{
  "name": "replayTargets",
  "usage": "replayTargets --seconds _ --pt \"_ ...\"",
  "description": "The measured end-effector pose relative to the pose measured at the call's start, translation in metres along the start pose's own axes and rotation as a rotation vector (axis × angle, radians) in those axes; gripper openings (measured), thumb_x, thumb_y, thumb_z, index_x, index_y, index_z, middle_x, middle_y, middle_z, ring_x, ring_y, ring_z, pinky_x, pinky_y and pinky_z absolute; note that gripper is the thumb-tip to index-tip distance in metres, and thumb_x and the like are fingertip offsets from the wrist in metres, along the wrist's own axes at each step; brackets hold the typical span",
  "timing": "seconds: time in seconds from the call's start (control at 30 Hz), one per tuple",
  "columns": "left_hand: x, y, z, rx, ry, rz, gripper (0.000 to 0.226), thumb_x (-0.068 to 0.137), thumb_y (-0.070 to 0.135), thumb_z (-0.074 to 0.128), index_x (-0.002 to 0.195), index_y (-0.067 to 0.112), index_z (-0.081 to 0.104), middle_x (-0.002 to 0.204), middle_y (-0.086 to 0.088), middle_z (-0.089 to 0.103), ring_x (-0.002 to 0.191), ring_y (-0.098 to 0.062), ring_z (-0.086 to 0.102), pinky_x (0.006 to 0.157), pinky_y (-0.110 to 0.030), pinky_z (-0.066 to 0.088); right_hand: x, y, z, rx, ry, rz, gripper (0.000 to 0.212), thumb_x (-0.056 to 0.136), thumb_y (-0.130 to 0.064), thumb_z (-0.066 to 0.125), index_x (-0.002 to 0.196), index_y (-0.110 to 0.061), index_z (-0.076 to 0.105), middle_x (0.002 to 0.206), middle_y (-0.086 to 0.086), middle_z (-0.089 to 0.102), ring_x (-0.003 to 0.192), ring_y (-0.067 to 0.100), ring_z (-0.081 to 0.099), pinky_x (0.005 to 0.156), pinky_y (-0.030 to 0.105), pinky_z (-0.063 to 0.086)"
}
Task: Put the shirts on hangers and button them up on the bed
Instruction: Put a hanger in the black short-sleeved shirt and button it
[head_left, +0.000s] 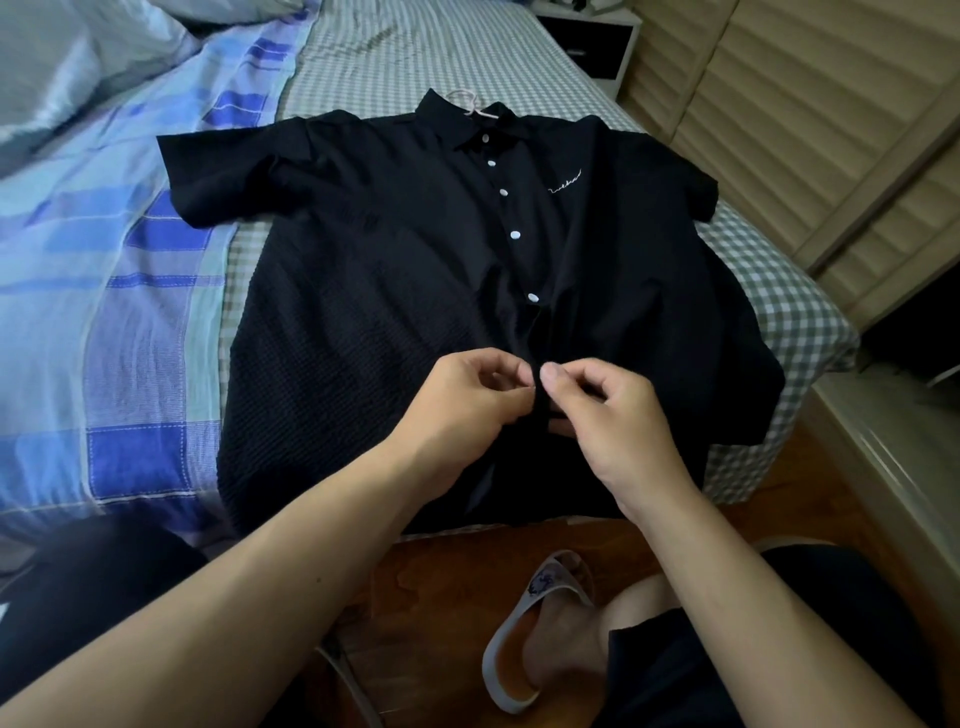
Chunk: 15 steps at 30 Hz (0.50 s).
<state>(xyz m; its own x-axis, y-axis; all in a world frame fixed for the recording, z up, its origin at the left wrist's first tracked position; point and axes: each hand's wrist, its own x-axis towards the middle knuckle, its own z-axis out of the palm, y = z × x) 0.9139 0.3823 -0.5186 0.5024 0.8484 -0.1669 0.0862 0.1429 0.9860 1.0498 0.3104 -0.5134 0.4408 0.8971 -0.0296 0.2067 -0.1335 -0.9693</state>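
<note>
Because the shirt (415, 270) lies flat mid-bed on its hanger (464, 100), I pinch its front edges at 6 o'clock with left hand (470, 395) and right hand (605, 410) close together, to do up that button.

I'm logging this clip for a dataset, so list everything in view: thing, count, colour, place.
shirt: one, black, flat on the bed, on a hanger
buttons: five visible, white, down the placket
hanger hook: one, pale, above the collar
bed sheet: one, grey-white check
quilt: one, blue plaid, left
nightstand: one, white and black, far end
slipper: one, grey, on the wood floor
left hand: pinching the placket
right hand: pinching the placket
</note>
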Motion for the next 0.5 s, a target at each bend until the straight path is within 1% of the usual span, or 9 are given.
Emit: replayTargets --seconds 0.03,0.07,0.13,0.2,0.23,0.3,0.33,0.43,0.5 --pt "-0.001 0.001 0.001 0.014 0.002 0.012 0.01 0.086 0.002 0.074 0.085 0.012 0.072 0.072 -0.006 0.065 0.064 -0.011 0.058 0.061 -0.021 0.048 -0.001 0.0 0.001 -0.021 -0.036 0.019 0.017 0.092 -0.036 0.072 0.093 -0.02 0.075 0.089 -0.002 0.077 0.088 0.011 0.074 0.079 0.033 0.061" --pt "-0.002 0.001 0.001 0.027 0.006 0.024 0.009 0.085 0.003 0.075 0.085 0.012 0.073 0.073 -0.007 0.067 0.066 -0.011 0.06 0.063 -0.022 0.05 -0.002 0.001 0.001 -0.038 -0.064 0.037 0.02 0.09 -0.039 0.073 0.096 -0.02 0.075 0.091 -0.002 0.078 0.089 0.011 0.074 0.082 0.034 0.061" --pt "-0.002 0.0 0.0 0.028 0.008 0.024 0.008 0.085 0.003 0.076 0.087 0.01 0.074 0.074 -0.007 0.067 0.068 -0.013 0.061 0.068 -0.025 0.052 -0.001 0.002 0.001 -0.029 -0.068 0.064 0.014 0.09 -0.032 0.075 0.096 -0.019 0.074 0.092 0.001 0.078 0.091 0.014 0.075 0.086 0.038 0.061" --pt "-0.001 0.0 -0.002 -0.033 -0.006 -0.035 0.006 0.086 0.003 0.077 0.089 0.007 0.073 0.076 -0.008 0.067 0.072 -0.016 0.062 0.074 -0.028 0.054 0.002 0.003 -0.002 0.059 -0.027 0.108 0.007 0.093 -0.023 0.073 0.091 -0.016 0.075 0.091 0.006 0.077 0.092 0.024 0.075 0.089 0.046 0.061" --pt "0.0 0.0 -0.004 -0.085 -0.019 -0.076 0.007 0.087 0.002 0.076 0.089 0.007 0.072 0.077 -0.008 0.068 0.074 -0.017 0.063 0.077 -0.029 0.055 0.004 0.003 -0.004 0.113 -0.009 0.137 0.009 0.094 -0.02 0.071 0.089 -0.015 0.075 0.089 0.008 0.076 0.092 0.026 0.075 0.088 0.047 0.061" --pt "0.001 0.0 -0.005 -0.159 -0.047 -0.134 0.01 0.088 0.0 0.074 0.088 0.009 0.07 0.079 -0.007 0.069 0.076 -0.016 0.065 0.082 -0.029 0.056 0.006 0.001 -0.009 0.213 -0.013 0.197 0.011 0.096 -0.015 0.068 0.087 -0.015 0.075 0.083 0.005 0.074 0.085 0.021 0.074 0.081 0.04 0.059" --pt "0.001 0.001 -0.006 -0.168 -0.055 -0.146 0.011 0.088 -0.001 0.073 0.088 0.009 0.07 0.079 -0.005 0.069 0.076 -0.015 0.066 0.083 -0.029 0.056 0.005 0.0 -0.011 0.248 -0.031 0.225 0.011 0.096 -0.012 0.067 0.089 -0.015 0.074 0.082 0.003 0.074 0.082 0.018 0.074 0.078 0.036 0.058" --pt "0.001 0.003 -0.005 -0.165 -0.071 -0.17 0.01 0.09 0.001 0.071 0.088 0.01 0.069 0.083 -0.005 0.068 0.079 -0.015 0.066 0.088 -0.031 0.056 0.004 0.0 -0.016 0.252 -0.063 0.27 0.009 0.095 -0.004 0.065 0.1 -0.009 0.071 0.091 0.009 0.076 0.091 0.023 0.074 0.078 0.033 0.058" --pt "0.002 0.003 -0.005 -0.171 -0.082 -0.185 0.01 0.091 0.002 0.071 0.088 0.011 0.068 0.085 -0.006 0.067 0.08 -0.016 0.066 0.091 -0.033 0.056 0.004 0.001 -0.017 0.238 -0.071 0.28 0.009 0.094 -0.004 0.065 0.096 -0.01 0.071 0.092 0.011 0.075 0.092 0.024 0.074 0.079 0.033 0.058"
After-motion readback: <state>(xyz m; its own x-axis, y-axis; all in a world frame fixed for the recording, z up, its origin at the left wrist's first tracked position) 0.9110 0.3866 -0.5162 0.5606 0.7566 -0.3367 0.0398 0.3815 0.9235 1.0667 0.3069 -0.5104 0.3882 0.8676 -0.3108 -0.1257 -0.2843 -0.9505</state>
